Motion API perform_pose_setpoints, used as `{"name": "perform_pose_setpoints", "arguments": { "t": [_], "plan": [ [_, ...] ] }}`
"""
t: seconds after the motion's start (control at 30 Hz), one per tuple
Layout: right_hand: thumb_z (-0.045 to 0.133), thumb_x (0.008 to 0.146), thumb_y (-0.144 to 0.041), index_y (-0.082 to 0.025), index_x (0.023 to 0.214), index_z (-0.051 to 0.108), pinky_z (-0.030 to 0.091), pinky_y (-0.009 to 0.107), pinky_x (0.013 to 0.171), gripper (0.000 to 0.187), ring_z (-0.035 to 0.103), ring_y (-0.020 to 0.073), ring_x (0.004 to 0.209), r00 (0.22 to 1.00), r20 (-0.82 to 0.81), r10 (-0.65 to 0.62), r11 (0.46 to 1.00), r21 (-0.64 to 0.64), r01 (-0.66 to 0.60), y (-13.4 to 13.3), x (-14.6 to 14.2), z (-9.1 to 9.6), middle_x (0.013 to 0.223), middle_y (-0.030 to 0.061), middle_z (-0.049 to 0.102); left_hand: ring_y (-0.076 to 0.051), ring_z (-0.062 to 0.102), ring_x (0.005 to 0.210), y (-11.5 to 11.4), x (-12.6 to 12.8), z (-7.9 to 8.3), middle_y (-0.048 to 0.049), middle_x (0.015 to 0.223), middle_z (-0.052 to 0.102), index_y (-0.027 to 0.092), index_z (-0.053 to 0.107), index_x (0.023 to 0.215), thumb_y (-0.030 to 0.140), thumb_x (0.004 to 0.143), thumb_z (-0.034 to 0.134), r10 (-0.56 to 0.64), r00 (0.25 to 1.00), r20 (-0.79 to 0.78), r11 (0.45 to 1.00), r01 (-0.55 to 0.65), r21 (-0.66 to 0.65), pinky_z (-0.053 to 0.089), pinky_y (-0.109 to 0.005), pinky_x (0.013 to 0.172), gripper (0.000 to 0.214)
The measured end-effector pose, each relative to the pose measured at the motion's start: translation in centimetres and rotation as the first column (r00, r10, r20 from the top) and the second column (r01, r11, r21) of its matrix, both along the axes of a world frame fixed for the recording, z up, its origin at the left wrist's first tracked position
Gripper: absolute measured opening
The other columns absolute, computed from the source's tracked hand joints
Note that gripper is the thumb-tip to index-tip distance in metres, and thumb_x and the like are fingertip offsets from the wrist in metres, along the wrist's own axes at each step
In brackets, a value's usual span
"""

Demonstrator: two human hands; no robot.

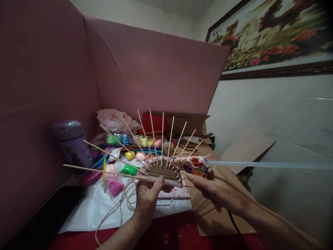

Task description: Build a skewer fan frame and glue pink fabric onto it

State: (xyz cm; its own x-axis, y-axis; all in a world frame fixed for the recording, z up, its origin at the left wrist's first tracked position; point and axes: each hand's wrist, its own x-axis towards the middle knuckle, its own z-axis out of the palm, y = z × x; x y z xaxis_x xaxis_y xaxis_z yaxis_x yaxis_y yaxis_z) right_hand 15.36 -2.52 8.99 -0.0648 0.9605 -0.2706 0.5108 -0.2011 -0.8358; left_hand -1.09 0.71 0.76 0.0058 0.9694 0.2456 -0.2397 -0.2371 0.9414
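My left hand [147, 198] grips the lower edge of a cardboard base [161, 172] from which several thin wooden skewers [153, 137] fan upward and to the left. My right hand [213, 190] is closed on a glue gun [194, 165] wrapped in a floral pattern, its nozzle against the right side of the base. A long clear glue stick [260, 164] juts from the back of the gun toward the right. A black cord [235, 225] hangs below my right wrist.
Behind the work lie packets of coloured clay [122, 139], a purple flask [71, 142], a pink plastic bag [114, 119], an open cardboard box [187, 123], twine [118, 208] on white paper [85, 211] and a cardboard sheet [247, 147]. Pink boards [156, 69] wall the left and back.
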Motion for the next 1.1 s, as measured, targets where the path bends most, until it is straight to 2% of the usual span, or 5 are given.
{"name": "perform_pose_setpoints", "arguments": {
  "t": [0.13, 0.43, 0.7, 0.87, 1.1],
  "plan": [
    [0.039, 0.075, -0.056, -0.018, 0.058, 0.042, 0.023, 0.015, 0.028, 0.041, 0.028, 0.0055, 0.036, 0.999, 0.042, 0.013, 1.000, 0.014, -0.014, -0.08, 0.46, -0.21, 0.045, -0.0066, 0.029, -0.020, 0.063, 0.054, 0.06, 0.00, -0.04, -0.0071, 0.060, 0.068, 0.010, 0.067, 0.066, 0.027, 0.073, 0.054, 0.001, 0.999, 0.038, 1.000, -0.001, -0.001, 0.049, -0.029, 0.051, 0.022],
    [0.042, 0.071, -0.061, -0.019, 0.056, 0.041, 0.026, 0.016, 0.027, 0.045, 0.030, 0.0058, 0.036, 1.000, 0.015, -0.024, 1.000, 0.013, 0.024, -0.37, 1.06, -0.90, 0.046, -0.0057, 0.032, -0.021, 0.064, 0.056, 0.08, 0.11, -0.03, -0.0070, 0.063, 0.068, 0.010, 0.063, 0.071, 0.027, 0.073, 0.054, -0.008, 0.996, 0.085, 1.000, 0.009, -0.004, 0.050, -0.029, 0.050, 0.019],
    [0.038, 0.074, -0.059, -0.019, 0.053, 0.036, 0.024, 0.016, 0.029, 0.046, 0.029, 0.0052, 0.036, 0.998, 0.061, -0.007, 1.000, -0.012, 0.008, -0.41, 0.76, -0.61, 0.045, -0.0058, 0.030, -0.020, 0.063, 0.054, 0.09, 0.07, 0.06, -0.0068, 0.059, 0.068, 0.011, 0.064, 0.064, 0.026, 0.072, 0.054, 0.007, 0.998, 0.064, 1.000, -0.008, 0.010, 0.050, -0.029, 0.051, 0.020],
    [0.038, 0.072, -0.061, -0.018, 0.056, 0.041, 0.028, 0.017, 0.029, 0.046, 0.032, 0.0061, 0.036, 0.995, 0.095, -0.041, 0.998, -0.049, 0.046, -0.65, 0.85, -0.68, 0.046, -0.0056, 0.032, -0.019, 0.062, 0.051, 0.04, 0.02, 0.21, -0.0054, 0.056, 0.066, 0.011, 0.065, 0.068, 0.026, 0.074, 0.053, -0.002, 0.999, 0.054, 1.000, 0.000, 0.027, 0.050, -0.030, 0.052, 0.020],
    [0.038, 0.073, -0.060, -0.016, 0.064, 0.049, 0.028, 0.016, 0.028, 0.046, 0.035, 0.0062, 0.037, 0.996, 0.082, -0.043, 0.999, -0.020, 0.045, -0.90, 0.82, -0.54, 0.049, -0.0049, 0.035, -0.018, 0.061, 0.051, -0.01, 0.04, 0.24, -0.0042, 0.053, 0.065, 0.011, 0.065, 0.064, 0.026, 0.075, 0.052, 0.018, 1.000, 0.026, 0.999, -0.018, 0.033, 0.050, -0.029, 0.055, 0.022]
  ]
}}
